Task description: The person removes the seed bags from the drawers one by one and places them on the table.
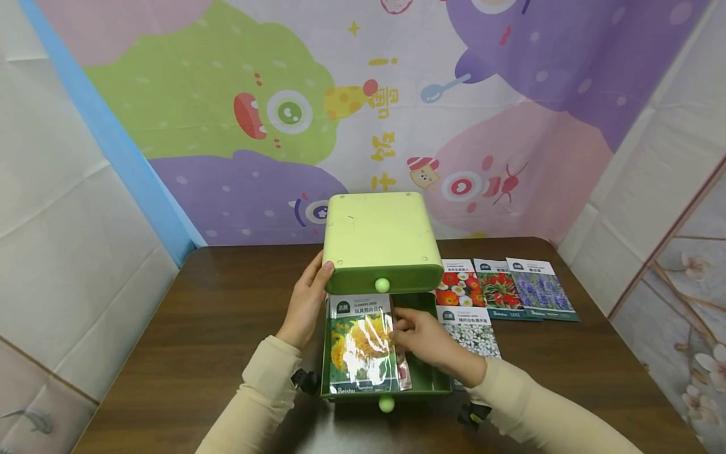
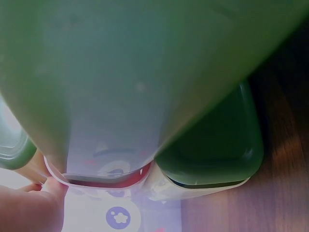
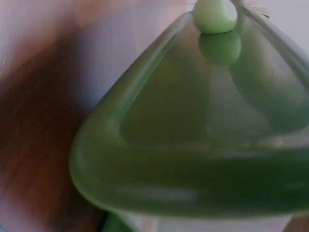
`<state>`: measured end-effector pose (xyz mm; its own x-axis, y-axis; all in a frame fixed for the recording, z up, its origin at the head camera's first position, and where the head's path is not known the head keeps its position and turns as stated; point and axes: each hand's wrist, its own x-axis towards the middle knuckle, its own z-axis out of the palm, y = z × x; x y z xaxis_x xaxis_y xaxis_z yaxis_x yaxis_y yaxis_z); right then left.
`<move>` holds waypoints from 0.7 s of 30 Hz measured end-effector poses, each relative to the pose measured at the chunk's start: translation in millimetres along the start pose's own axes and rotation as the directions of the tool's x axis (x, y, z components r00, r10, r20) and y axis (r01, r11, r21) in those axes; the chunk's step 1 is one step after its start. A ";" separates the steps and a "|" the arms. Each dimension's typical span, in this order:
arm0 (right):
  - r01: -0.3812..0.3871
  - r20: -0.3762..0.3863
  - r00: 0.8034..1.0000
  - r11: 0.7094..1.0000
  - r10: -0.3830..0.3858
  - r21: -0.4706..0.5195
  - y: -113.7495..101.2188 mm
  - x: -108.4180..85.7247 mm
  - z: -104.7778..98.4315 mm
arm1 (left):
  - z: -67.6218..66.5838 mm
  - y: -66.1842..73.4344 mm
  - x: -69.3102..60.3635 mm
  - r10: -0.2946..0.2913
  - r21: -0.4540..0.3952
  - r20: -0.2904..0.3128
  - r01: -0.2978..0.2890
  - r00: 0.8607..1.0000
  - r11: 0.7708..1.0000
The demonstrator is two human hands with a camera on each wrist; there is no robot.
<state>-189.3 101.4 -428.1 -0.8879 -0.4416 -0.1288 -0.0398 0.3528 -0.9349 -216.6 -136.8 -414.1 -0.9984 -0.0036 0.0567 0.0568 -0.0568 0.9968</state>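
Observation:
A cream drawer box [image 1: 381, 230] with green drawers stands on the table. Its lower drawer [image 1: 422, 372] is pulled out toward me. In it lies a shiny sunflower seed packet [image 1: 363, 350], with the reddish edge of another packet [image 1: 404, 373] showing beneath. My left hand [image 1: 303, 299] rests against the left side of the box, thumb at the front corner; fingers also show in the left wrist view. My right hand [image 1: 422, 337] reaches into the drawer and pinches the right edge of the sunflower packet; its fingertips are partly hidden. Only the drawer front [image 3: 169, 116] shows in the right wrist view.
Several flower seed packets lie right of the box: a red and white one [image 1: 458, 284], a red one [image 1: 499, 293], a purple one [image 1: 539, 290] and a white-flowered one [image 1: 472, 331]. A cartoon-printed cloth [image 1: 283, 75] hangs behind the brown table [image 1: 227, 321].

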 end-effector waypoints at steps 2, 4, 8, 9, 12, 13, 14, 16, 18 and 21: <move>-0.046 0.019 0.999 0.996 0.044 0.073 -0.4 0.4 0.0 | 0.3 0.2 -0.1 0.000 -0.002 -0.002 0.000 1.000 1.000; -0.085 0.036 0.996 0.990 0.081 0.112 -1.0 0.4 0.5 | 0.6 0.4 -0.3 0.000 -0.002 -0.004 0.000 1.000 1.000; -0.119 0.061 0.992 0.985 0.112 0.122 -1.4 0.2 2.8 | 0.7 0.9 -0.9 -0.002 -0.001 -0.003 0.002 1.000 1.000; -0.122 0.070 0.991 0.985 0.114 0.122 -1.4 0.2 3.4 | 0.4 0.9 -0.9 0.000 0.000 -0.002 0.000 1.000 1.000; -0.129 0.092 0.989 0.984 0.118 0.121 -0.8 -0.3 5.5 | 0.1 0.5 -0.7 0.001 0.000 0.002 -0.001 1.000 1.000; -0.131 0.099 0.988 0.984 0.120 0.120 -0.3 -0.1 6.2 | -0.1 0.3 -0.6 0.001 -0.001 0.003 -0.001 1.000 1.000; -0.132 0.106 0.987 0.984 0.120 0.117 0.4 0.3 6.9 | -0.1 0.3 -0.7 0.002 -0.002 0.003 -0.002 1.000 1.000; -0.136 0.111 0.986 0.984 0.124 0.111 1.4 0.9 7.8 | -0.3 0.0 -0.7 0.001 0.002 0.005 -0.001 1.000 1.000; -0.128 0.112 0.987 0.986 0.116 0.106 2.8 1.6 8.1 | -0.6 -0.3 -0.9 0.001 0.008 0.008 -0.001 1.000 1.000; -0.120 0.100 0.989 0.988 0.110 0.102 2.4 2.1 7.1 | -1.2 -1.2 -0.9 0.003 0.014 0.013 -0.003 1.000 1.000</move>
<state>-188.0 95.5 -433.0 -0.8365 -0.4806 -0.2632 0.1139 0.3174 -0.9414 -215.8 -137.9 -415.4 -0.9981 0.0096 0.0600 0.0596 -0.0431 0.9973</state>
